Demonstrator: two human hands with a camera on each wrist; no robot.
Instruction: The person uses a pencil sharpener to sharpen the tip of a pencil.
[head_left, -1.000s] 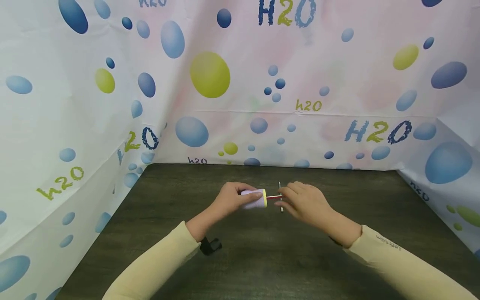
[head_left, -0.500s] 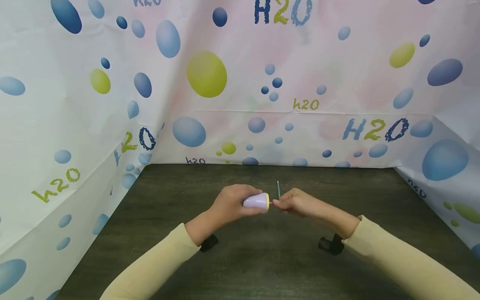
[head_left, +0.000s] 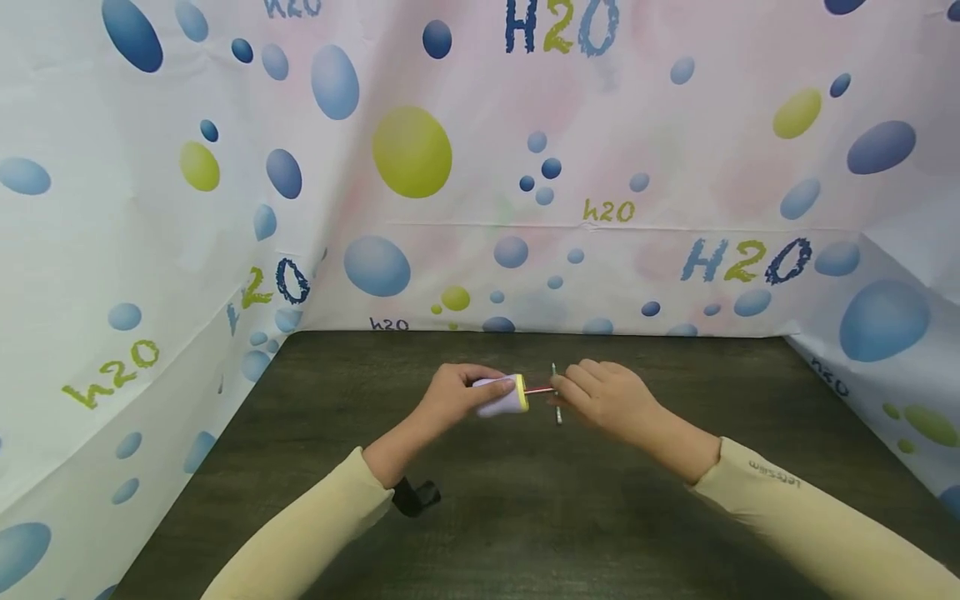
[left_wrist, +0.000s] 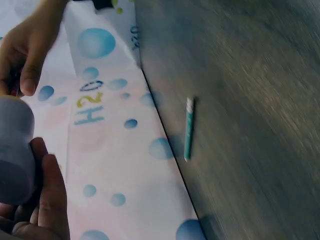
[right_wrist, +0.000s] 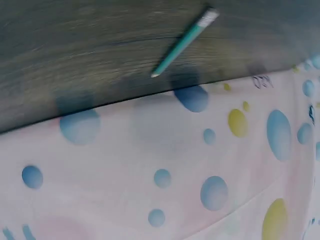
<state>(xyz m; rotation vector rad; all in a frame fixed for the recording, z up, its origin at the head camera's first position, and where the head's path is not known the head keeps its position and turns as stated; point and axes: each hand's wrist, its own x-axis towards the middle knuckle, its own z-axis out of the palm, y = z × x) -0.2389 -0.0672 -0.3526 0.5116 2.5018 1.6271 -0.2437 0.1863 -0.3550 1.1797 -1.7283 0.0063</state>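
My left hand (head_left: 448,402) grips a lavender pencil sharpener (head_left: 497,400) with a yellow rim, lying sideways above the table. From its yellow end a thin red pencil (head_left: 537,390) runs across to my right hand (head_left: 606,402), whose curled fingers pinch it and cover its far part. In the left wrist view the sharpener (left_wrist: 15,150) rests along the left fingers (left_wrist: 52,195), with the right hand (left_wrist: 32,55) close beyond its rim. A green pencil with a whitish end (left_wrist: 189,129) lies on the table. The right wrist view catches the green pencil (right_wrist: 185,44) but neither hand.
The dark wood-grain table (head_left: 525,525) reaches back to a white backdrop (head_left: 660,133) with blue and green spots and H2O lettering. Side sheets stand along both table edges. A black strap piece (head_left: 416,497) hangs under the left wrist.
The right hand rolls at the wrist, knuckles up, then turned over, now up again, while pinching the red pencil. The left hand tilts the sharpener slightly and keeps its grip.
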